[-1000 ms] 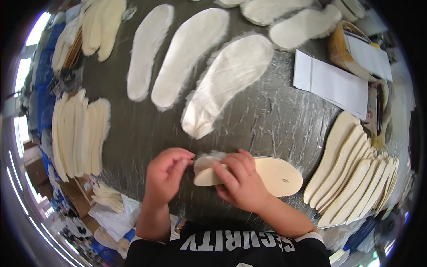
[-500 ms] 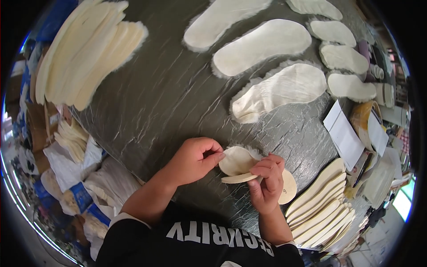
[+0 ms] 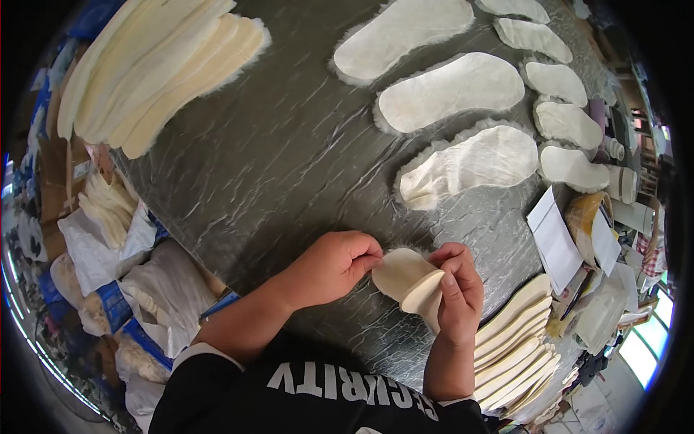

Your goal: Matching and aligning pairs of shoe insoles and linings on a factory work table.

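A cream, fleece-edged insole [image 3: 396, 271] is held just above the dark table in front of me. My left hand [image 3: 325, 273] pinches its left rim between thumb and fingertips. My right hand [image 3: 460, 296] grips the other side, where a curled cream flap [image 3: 422, 291] stands up under the thumb. Whether that flap is the same insole folded or a second layer, I cannot tell. The far end runs down behind the right fingers. Beyond my hands, a wrinkled fleece insole [image 3: 470, 168] lies flat, with a smoother insole [image 3: 454, 92] past it.
Stacked cream insoles [image 3: 512, 351] fan out at the right near edge. A larger pile [image 3: 155, 76] lies far left. White paper [image 3: 555, 231] and a yellowish round container [image 3: 584, 217] stand at right. Plastic bags [image 3: 170, 293] crowd below the table's left edge.
The flap has swung from lying nearly level to standing tilted upright. My right fingers have shifted around it, the thumb now on top. The whole view has shifted slightly.
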